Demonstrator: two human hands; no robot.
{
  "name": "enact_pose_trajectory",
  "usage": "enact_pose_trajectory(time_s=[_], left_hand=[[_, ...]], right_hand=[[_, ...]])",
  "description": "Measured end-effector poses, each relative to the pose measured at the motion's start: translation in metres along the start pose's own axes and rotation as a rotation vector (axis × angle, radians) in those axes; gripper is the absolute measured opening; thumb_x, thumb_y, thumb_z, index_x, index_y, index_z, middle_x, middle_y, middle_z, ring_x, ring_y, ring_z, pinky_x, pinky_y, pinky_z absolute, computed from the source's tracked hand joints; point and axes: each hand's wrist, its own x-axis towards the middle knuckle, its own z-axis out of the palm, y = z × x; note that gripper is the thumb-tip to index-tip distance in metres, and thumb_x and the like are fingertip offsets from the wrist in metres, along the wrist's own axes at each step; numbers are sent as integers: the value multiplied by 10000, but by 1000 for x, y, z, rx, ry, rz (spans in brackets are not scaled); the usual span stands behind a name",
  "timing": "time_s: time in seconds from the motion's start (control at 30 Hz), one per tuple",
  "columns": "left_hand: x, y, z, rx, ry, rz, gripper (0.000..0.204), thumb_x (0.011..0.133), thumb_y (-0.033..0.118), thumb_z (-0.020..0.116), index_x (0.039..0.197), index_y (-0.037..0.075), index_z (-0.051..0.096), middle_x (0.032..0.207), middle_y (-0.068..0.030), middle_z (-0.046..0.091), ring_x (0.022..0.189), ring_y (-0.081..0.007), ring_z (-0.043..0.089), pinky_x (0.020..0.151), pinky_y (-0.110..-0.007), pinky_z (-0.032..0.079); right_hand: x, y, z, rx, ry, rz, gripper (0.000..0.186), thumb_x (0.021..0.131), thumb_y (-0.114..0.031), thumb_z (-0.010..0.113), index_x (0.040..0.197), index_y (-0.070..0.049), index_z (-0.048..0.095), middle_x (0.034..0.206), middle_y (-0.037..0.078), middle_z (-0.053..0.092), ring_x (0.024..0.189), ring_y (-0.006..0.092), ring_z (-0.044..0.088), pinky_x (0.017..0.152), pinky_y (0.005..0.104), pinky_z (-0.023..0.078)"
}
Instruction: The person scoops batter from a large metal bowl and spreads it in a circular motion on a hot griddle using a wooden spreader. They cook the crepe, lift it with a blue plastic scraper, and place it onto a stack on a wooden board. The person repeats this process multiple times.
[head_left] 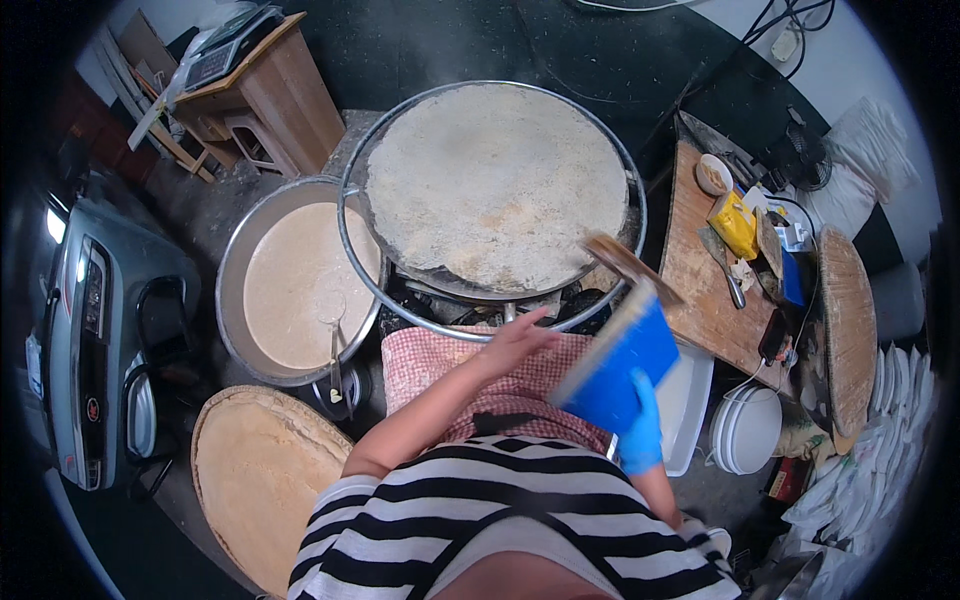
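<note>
Flatbread (495, 185) lies on the round griddle (630, 225), just ahead of both hands. Left hand (515, 340) bare, open, fingers at the rim. Right hand (640, 432), gloved, clamped on blue board (625, 365). Judgement: slide board in low, flat, keeping fingers off hot metal.

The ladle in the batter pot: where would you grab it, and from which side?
Take the ladle by its thin handle near the pot's near rim, where it runs clear of the batter. Come from above on the person's side; the bowl end lies in the batter. The bare left hand is nearer; the gloved right hand holds a blue board.
</note>
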Motion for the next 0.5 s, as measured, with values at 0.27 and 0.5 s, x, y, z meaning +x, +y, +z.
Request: enact_pose_trajectory(time_s=[0.27, 0.5], left_hand=[[-83, -31, -121, -205, 881, -130, 187, 842, 194, 607, 734, 44, 574, 621, -27, 568, 480, -93, 499, 409, -201, 393], [-47, -40, -174, -283, 1098, -55, 216, 884, 269, 539, 953, 65, 527, 797, -36, 605, 655, -135, 580, 518, -237, 471]], right_hand=[[-24, 33, -155, 46, 492, 93, 402, 763, -536, 572, 840, -142, 572, 670, 26, 566, 556, 166, 532, 486, 269, 424], [72, 96, -265, 218, 562, -44, 383, 750, -511, 605, 836, -139, 571, 712, 8, 566, 568, 156, 494, 490, 253, 382]])
